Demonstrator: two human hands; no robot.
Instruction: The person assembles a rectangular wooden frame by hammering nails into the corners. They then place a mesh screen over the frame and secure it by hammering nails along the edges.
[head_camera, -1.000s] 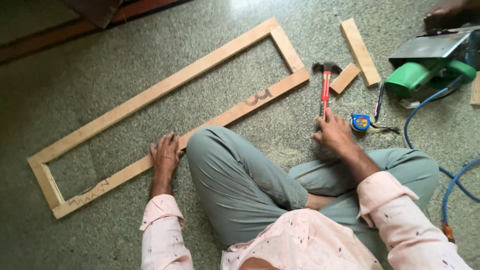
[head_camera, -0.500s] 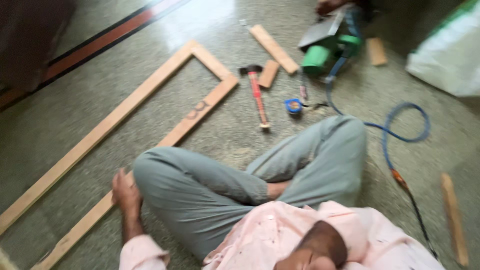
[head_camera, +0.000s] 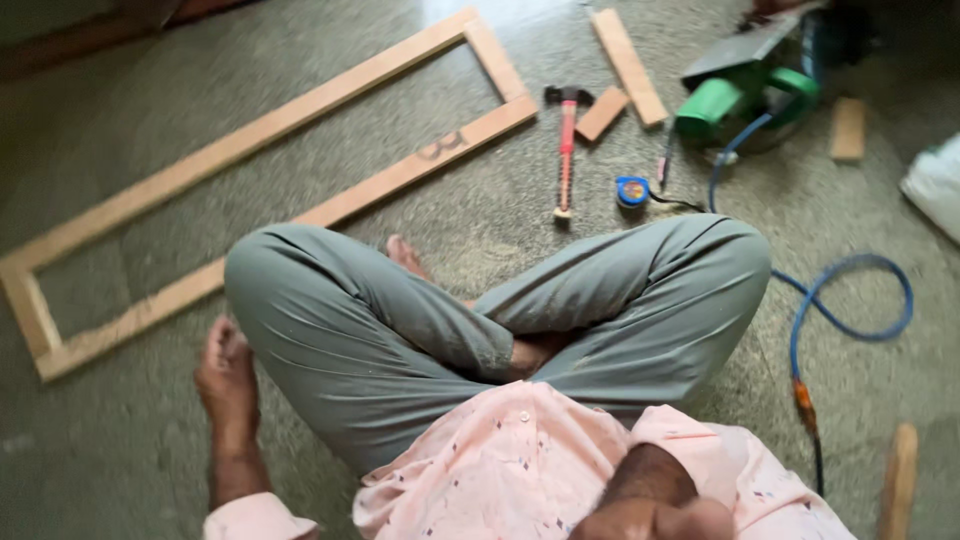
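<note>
I sit cross-legged on a speckled floor in grey trousers and a pink shirt. My left hand (head_camera: 228, 375) lies flat on the floor beside my left knee, holding nothing, just short of the long wooden frame (head_camera: 380, 180). My right hand (head_camera: 655, 510) is raised close to my chest at the bottom edge, blurred and cut off; its fingers are hidden. A red-handled hammer (head_camera: 565, 150) and a blue tape measure (head_camera: 632, 190) lie on the floor beyond my right knee, untouched.
A green power tool (head_camera: 740, 95) sits at the back right, with a blue hose (head_camera: 850, 300) looping down the right side. Loose wood offcuts (head_camera: 628, 65) lie near the hammer, another (head_camera: 848, 128) further right. A wooden stick (head_camera: 900, 480) lies bottom right, a white bag (head_camera: 935, 185) at the right edge.
My right hand has left the floor by the hammer and tape and come up to my chest. My left hand moved off the frame rail to the floor beside my knee.
</note>
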